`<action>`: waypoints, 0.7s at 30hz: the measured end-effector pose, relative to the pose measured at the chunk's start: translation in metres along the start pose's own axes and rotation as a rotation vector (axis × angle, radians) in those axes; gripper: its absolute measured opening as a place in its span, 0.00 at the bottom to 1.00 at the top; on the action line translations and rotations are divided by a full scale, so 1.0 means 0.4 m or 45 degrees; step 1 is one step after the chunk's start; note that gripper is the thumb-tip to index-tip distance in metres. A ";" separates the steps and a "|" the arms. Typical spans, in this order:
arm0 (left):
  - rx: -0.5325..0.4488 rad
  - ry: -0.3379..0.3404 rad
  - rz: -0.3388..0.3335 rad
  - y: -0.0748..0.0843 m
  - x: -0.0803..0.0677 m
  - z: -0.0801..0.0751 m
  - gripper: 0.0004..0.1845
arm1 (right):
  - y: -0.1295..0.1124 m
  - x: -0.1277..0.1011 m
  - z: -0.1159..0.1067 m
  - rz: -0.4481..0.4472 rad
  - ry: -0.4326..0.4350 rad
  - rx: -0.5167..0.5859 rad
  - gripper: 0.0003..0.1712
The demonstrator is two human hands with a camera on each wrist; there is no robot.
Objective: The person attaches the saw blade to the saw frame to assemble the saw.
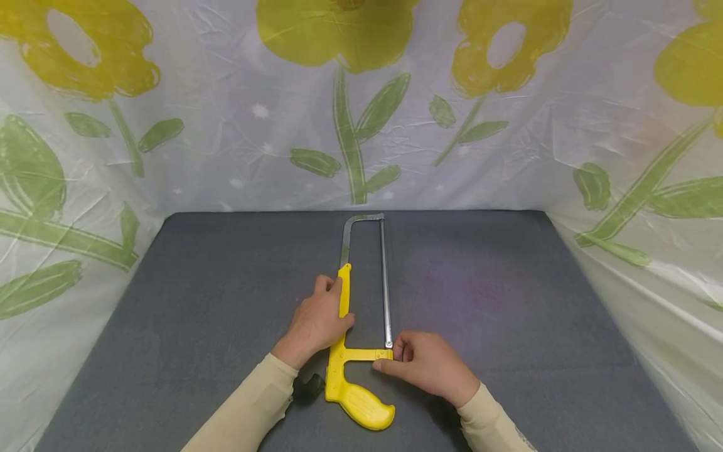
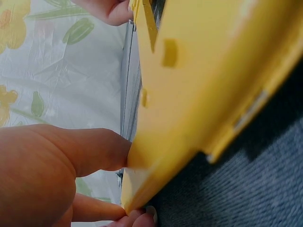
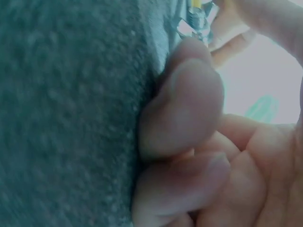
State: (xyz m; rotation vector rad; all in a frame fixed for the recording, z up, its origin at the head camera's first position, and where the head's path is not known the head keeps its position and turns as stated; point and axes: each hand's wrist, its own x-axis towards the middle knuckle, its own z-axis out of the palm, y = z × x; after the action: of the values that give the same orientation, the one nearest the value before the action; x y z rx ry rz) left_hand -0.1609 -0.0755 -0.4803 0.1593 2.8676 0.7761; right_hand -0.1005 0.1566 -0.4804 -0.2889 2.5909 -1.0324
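Note:
A hacksaw with a yellow handle (image 1: 361,402) and a metal frame (image 1: 346,238) lies flat on the grey mat (image 1: 508,301), its thin blade (image 1: 385,282) pointing away from me. My left hand (image 1: 334,309) grips the yellow spine of the frame, thumb on the inner side. In the left wrist view the thumb (image 2: 90,151) presses the yellow plastic (image 2: 208,80). My right hand (image 1: 395,358) pinches the near end of the blade where it meets the yellow crossbar. The right wrist view shows its curled fingers (image 3: 184,104) resting on the mat (image 3: 66,113), with a metal fitting (image 3: 196,21) beyond them.
A plastic sheet printed with yellow flowers (image 1: 350,113) walls in the mat at the back and on both sides. A small dark object (image 1: 307,386) lies by my left sleeve, just left of the handle.

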 end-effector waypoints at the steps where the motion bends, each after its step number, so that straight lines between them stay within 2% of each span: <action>1: -0.001 -0.001 -0.001 0.000 0.000 0.000 0.46 | -0.002 0.000 0.002 0.010 0.008 -0.002 0.24; 13: 0.005 -0.005 -0.008 -0.001 0.002 0.003 0.46 | 0.000 0.003 0.004 -0.066 0.043 -0.128 0.21; 21: 0.008 -0.001 -0.001 0.000 0.001 0.001 0.46 | 0.004 0.004 0.004 -0.100 0.047 -0.143 0.18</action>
State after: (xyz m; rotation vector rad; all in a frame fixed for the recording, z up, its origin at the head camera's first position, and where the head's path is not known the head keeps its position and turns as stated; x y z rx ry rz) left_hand -0.1611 -0.0753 -0.4808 0.1590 2.8692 0.7669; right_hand -0.1014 0.1564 -0.4828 -0.4058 2.6950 -0.9276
